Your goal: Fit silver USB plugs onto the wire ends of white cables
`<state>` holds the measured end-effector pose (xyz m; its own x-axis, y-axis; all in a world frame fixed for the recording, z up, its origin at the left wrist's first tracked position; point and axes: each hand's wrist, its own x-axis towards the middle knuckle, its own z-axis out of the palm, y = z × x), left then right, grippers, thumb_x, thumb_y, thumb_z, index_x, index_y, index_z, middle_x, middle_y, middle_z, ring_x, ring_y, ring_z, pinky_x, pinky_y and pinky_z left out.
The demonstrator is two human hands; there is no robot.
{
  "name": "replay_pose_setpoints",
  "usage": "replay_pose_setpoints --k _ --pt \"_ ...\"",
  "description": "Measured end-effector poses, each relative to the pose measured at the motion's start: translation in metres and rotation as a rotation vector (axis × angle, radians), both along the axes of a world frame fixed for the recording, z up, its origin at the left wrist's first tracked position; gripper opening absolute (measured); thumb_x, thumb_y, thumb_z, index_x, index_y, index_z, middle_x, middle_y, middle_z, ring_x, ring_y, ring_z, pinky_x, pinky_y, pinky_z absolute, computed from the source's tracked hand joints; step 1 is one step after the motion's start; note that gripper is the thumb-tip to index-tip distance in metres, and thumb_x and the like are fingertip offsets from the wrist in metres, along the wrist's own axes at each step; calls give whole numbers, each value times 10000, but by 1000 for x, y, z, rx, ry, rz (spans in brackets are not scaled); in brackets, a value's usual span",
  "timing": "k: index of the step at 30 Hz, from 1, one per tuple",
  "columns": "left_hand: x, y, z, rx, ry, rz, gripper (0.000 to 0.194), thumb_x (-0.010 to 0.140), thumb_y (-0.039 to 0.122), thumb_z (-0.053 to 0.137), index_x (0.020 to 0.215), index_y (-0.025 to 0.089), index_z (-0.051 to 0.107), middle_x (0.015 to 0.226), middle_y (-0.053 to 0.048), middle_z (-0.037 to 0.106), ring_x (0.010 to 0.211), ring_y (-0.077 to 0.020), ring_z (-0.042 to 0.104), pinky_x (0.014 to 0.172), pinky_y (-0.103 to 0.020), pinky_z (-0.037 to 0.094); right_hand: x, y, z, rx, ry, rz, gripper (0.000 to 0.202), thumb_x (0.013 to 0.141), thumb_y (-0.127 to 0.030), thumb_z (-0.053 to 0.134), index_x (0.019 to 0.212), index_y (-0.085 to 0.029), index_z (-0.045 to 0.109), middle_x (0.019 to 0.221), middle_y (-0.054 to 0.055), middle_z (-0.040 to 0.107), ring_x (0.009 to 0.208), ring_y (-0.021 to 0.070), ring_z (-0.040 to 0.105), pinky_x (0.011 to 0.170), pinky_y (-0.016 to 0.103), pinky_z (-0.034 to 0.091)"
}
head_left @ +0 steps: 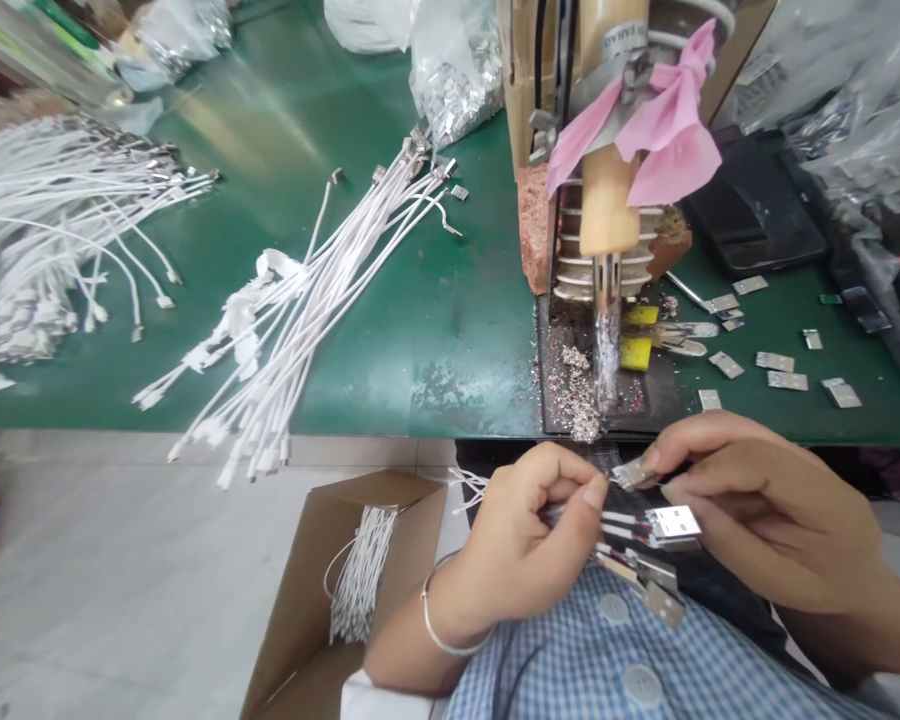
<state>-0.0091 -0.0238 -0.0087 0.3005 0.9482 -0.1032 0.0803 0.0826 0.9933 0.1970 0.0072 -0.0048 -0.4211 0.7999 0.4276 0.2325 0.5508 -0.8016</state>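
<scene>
My left hand (536, 535) is closed around several white cables whose ends carry metal USB plugs (673, 523). These plugs stick out to the right below my fingers, and the cables' tails show behind the hand. Between thumb and forefinger, my right hand (772, 510) pinches a single metal USB connector (631, 473), close to the left fingertips. Whether a wire touches that connector is too small to tell. Just beyond my hands, a soldering iron (607, 220) with a pink cloth tied on it points down in a stand, its tip over a dark plate with solder crumbs.
Loose USB connectors (776, 361) lie right of the iron, near a black phone-like device (754, 205). A bundle of white cables (330, 290) crosses the green table (465, 330), with a larger pile (52, 240) farther left. Below the edge stands a cardboard box (300, 590) holding cables.
</scene>
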Motion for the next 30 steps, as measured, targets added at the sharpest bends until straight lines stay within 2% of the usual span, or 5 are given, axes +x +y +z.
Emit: replay_pose_setpoints --k 4,11,16,22,30 --pt "0 -2 2 75 59 -35 105 947 217 527 853 171 541 611 11 606 496 -86 552 467 -190 387 3 1 1 -21 -49 -95 172 866 -79 565 941 -234 577 867 16 682 765 139 671 660 246 566" --pt "-1 -2 4 135 110 -86 116 934 178 528 819 168 537 593 33 577 480 -69 524 476 -187 368 9 8 7 261 -430 183 285 980 -120 398 1147 -164 625 932 56 728 812 151 676 741 268 547" --pt "-2 0 4 133 125 -118 121 939 182 527 820 167 542 582 43 566 493 -69 509 500 -186 375 7 9 12 320 -504 254 390 997 -85 265 1039 -147 648 853 48 720 699 153 637 662 289 507" --pt "-3 0 3 98 158 -146 141 960 204 503 845 154 569 605 34 579 507 -68 484 501 -180 378 5 9 11 354 -575 300 436 985 -62 242 848 -164 643 742 44 657 591 156 537 583 304 424" --pt "-7 1 4 98 111 -134 132 960 200 519 841 162 561 588 43 568 514 -69 523 529 -188 395 3 6 6 355 -463 178 328 955 -57 309 881 -188 600 762 30 683 654 147 609 645 284 489"
